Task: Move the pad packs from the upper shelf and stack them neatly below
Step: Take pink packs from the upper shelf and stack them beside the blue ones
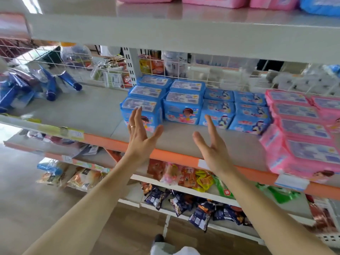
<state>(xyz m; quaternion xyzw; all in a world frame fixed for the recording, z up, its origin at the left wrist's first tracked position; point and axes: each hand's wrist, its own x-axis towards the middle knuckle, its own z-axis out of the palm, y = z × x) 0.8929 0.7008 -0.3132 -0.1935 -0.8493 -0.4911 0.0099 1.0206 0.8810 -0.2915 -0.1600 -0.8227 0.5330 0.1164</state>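
Observation:
Blue pad packs (184, 105) stand in rows on the middle shelf (95, 111), with pink pad packs (301, 131) stacked to their right. More pink packs (217, 1) and one blue pack (321, 5) lie on the upper shelf (165, 28) at the top of the view. My left hand (139, 133) is open with straight fingers just in front of the nearest blue pack (140, 111); whether it touches is unclear. My right hand (211, 144) is open too, palm facing left, over the bare shelf front. Neither hand holds anything.
A white wire grid (202, 70) backs the middle shelf. Dark blue tubes and packets (49, 85) lie at the shelf's left end. Snack bags (184, 181) fill the lower shelves. The orange shelf edge (174, 157) runs under my wrists.

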